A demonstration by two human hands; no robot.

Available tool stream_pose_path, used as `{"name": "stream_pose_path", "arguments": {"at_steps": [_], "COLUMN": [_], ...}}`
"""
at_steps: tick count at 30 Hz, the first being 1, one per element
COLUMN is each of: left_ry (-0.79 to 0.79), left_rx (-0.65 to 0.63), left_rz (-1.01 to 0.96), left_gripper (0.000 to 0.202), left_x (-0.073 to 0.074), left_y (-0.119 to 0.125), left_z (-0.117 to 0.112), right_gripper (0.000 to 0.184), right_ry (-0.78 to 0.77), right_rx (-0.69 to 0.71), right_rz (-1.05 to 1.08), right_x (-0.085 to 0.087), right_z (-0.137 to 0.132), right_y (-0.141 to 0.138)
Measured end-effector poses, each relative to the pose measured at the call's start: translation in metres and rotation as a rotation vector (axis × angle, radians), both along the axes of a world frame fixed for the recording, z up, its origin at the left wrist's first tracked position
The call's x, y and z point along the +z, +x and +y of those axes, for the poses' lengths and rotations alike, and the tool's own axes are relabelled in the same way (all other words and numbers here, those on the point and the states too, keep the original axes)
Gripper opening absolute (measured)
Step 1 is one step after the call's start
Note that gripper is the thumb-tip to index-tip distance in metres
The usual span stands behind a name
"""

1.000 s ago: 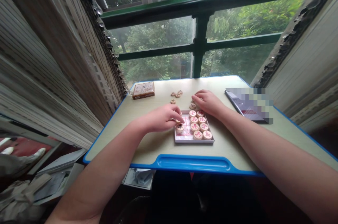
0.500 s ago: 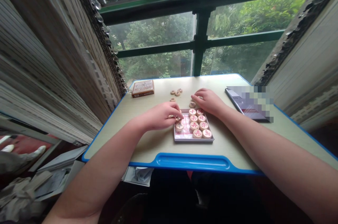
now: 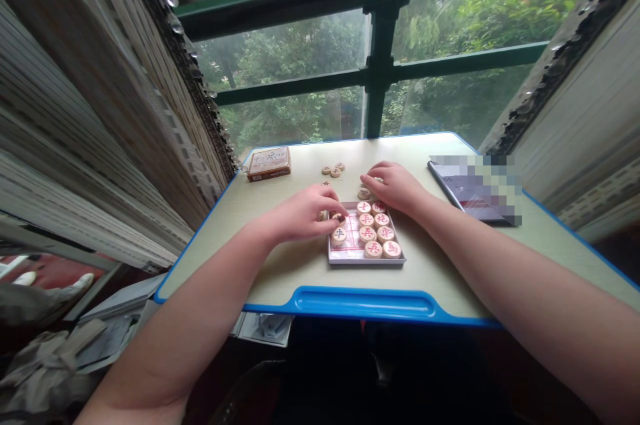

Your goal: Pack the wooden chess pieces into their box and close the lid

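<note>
A small square tray [image 3: 365, 259] lined with a red grid sits near the front of the desk and holds several round wooden chess pieces [image 3: 374, 235] with red characters. My left hand [image 3: 305, 213] rests at the tray's far left corner, fingers curled and pinched on a wooden piece at the rim. My right hand [image 3: 395, 186] lies just behind the tray, fingers bent over a loose piece [image 3: 363, 193] on the desk. Three more loose pieces [image 3: 333, 170] lie farther back.
The beige desk has a blue rim [image 3: 365, 305] with a groove at the front. A flat brown box [image 3: 269, 163] lies at the back left, a dark tablet-like item [image 3: 475, 197] at the right. Window bars stand behind; stacked slats rise on both sides.
My left hand has stayed at the tray's far left corner, working on a piece. The right hand is almost still. The view has tilted slightly, so everything sits a little higher.
</note>
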State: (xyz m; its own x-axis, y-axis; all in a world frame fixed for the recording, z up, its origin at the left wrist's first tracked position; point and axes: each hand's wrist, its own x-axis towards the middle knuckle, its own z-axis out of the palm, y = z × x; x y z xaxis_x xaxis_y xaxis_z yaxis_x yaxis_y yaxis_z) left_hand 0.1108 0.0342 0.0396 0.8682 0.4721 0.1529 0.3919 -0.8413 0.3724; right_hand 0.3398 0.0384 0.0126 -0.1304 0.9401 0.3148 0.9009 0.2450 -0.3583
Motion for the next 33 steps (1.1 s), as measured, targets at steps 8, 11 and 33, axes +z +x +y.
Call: {"name": "stream_pose_path", "arguments": {"at_steps": [8, 11, 33], "left_ry": [-0.089, -0.097, -0.211], "left_rx": [0.017, 0.020, -0.044], "left_rz": [-0.029, -0.024, 0.038], "left_gripper": [0.020, 0.021, 0.025], "left_x": [-0.002, -0.001, 0.010], "left_y": [0.000, -0.002, -0.003], "left_z": [0.002, 0.002, -0.004], "right_gripper": [0.038, 0.038, 0.049], "right_ry": [0.003, 0.019, -0.032], "right_rx": [-0.007, -0.004, 0.013], "right_rz": [-0.005, -0.011, 0.162], "right_x": [-0.001, -0.002, 0.000], "right_z": [0.000, 0.000, 0.001], "right_y": [-0.001, -0.002, 0.003]}}
